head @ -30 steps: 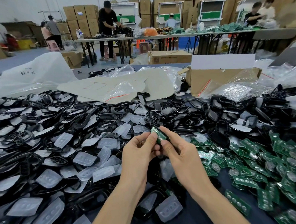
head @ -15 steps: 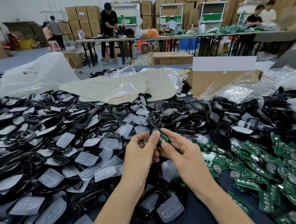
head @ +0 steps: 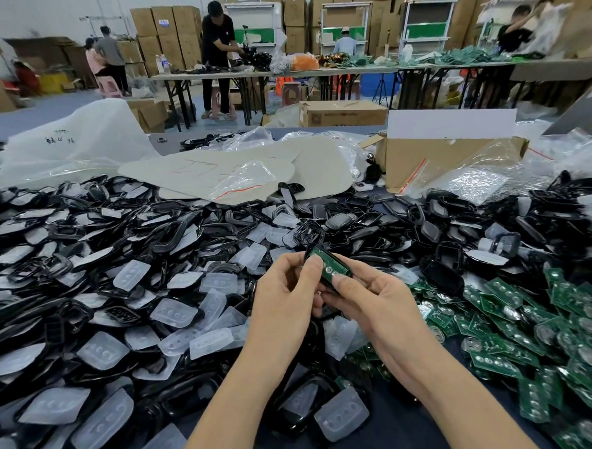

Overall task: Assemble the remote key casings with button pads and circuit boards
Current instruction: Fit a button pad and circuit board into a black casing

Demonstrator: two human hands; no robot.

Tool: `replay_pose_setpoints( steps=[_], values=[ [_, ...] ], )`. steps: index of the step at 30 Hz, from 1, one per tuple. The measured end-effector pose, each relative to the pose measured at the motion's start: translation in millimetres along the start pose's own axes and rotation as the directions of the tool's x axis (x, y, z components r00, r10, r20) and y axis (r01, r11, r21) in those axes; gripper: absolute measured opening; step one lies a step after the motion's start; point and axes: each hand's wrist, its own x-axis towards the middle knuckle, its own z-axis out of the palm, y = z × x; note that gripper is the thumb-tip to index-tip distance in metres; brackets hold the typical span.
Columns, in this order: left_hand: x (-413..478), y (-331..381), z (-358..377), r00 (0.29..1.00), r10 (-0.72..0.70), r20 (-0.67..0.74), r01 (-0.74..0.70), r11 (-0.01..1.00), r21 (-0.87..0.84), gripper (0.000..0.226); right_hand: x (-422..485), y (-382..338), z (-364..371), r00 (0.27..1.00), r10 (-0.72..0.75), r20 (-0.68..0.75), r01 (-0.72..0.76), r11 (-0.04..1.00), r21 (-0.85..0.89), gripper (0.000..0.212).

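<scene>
A black remote key casing (head: pixel 338 273) with a green circuit board (head: pixel 326 269) lying in it is held above the table's middle. My left hand (head: pixel 284 293) grips its left side, thumb on the board's near-left edge. My right hand (head: pixel 377 302) holds it from the right and below, thumb pressing on the board. Black casings (head: pixel 171 231) and translucent button pads (head: pixel 175 313) cover the table to the left and front. Green circuit boards (head: pixel 519 322) are heaped on the right.
An open cardboard box (head: pixel 438 155) and clear plastic bags (head: pixel 474 184) stand behind the piles at right. Grey sheets (head: pixel 250 171) and a white bag (head: pixel 74 143) lie at the back left. Several people work at far tables (head: pixel 314 70).
The casing has tipped flatter towards me, so more of the green board shows. Both thumbs have shifted onto the board. The hands stay in the same place.
</scene>
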Motion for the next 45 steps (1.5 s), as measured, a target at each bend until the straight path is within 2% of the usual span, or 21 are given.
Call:
replay_pose_setpoints(
  steps=[7,17,23,29,34,39,45],
  values=[
    [-2,0,-1,0.997,0.072,0.026,-0.074,0.992,0.101,0.017,0,-3,0,1.000,0.015,0.001,-0.015,1.000,0.019,0.027],
    [-6,1,3,0.996,0.090,0.006,-0.091,0.990,0.112,0.012,0,-2,0,1.000,-0.008,0.002,0.008,1.000,-0.005,0.031],
    [-8,2,3,0.985,0.170,-0.032,-0.158,0.959,0.233,0.009,-3,-4,-4,0.999,-0.003,0.035,0.007,0.993,-0.119,0.031],
    [-9,4,5,0.982,0.189,-0.028,-0.183,0.971,0.151,0.007,-2,-3,-1,0.998,0.009,0.056,-0.005,0.998,-0.068,0.032],
    [-12,3,6,0.987,0.152,0.058,-0.158,0.981,0.110,0.017,-1,-3,1,0.999,0.008,0.035,-0.009,1.000,0.013,0.028],
    [-11,-2,3,0.985,0.161,0.060,-0.170,0.965,0.200,0.024,1,-2,-8,0.999,-0.009,0.039,0.013,0.995,-0.104,0.025],
    [-10,-1,4,0.983,0.176,0.052,-0.183,0.948,0.259,0.012,1,-5,-13,0.996,-0.024,0.081,0.039,0.981,-0.190,0.029]
  ],
)
